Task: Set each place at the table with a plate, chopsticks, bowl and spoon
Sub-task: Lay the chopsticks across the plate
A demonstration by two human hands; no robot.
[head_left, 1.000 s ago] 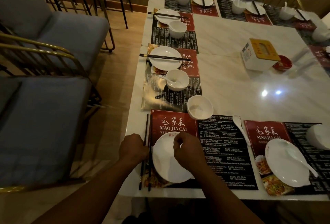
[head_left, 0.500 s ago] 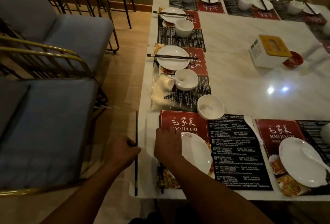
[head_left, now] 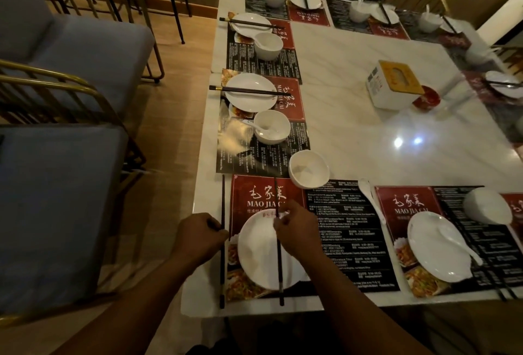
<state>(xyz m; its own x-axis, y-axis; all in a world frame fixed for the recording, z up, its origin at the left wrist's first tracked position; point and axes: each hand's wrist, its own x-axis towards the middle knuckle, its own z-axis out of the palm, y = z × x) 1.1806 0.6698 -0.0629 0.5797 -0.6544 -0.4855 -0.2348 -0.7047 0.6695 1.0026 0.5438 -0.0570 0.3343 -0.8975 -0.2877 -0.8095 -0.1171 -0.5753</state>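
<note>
A white plate (head_left: 260,255) lies on the near red and black placemat (head_left: 348,230) at the table's front left corner. My left hand (head_left: 198,237) pinches one dark chopstick (head_left: 222,272) that runs along the mat's left edge. My right hand (head_left: 297,230) pinches the other chopstick (head_left: 279,269), which lies across the plate. An empty white bowl (head_left: 309,169) stands at the mat's far edge. A white spoon (head_left: 370,199) lies to the right of it, between the two near mats.
To the right is a second plate (head_left: 430,253) with a spoon on it and an upturned bowl (head_left: 486,205). Several set places line the left and far sides. A tissue box (head_left: 392,84) and red dish (head_left: 427,97) stand mid-table. Grey chairs (head_left: 56,207) stand on the left.
My right hand has lifted one chopstick from beside the plate and now holds it across the plate. My left hand keeps the other chopstick at the mat's left edge.
</note>
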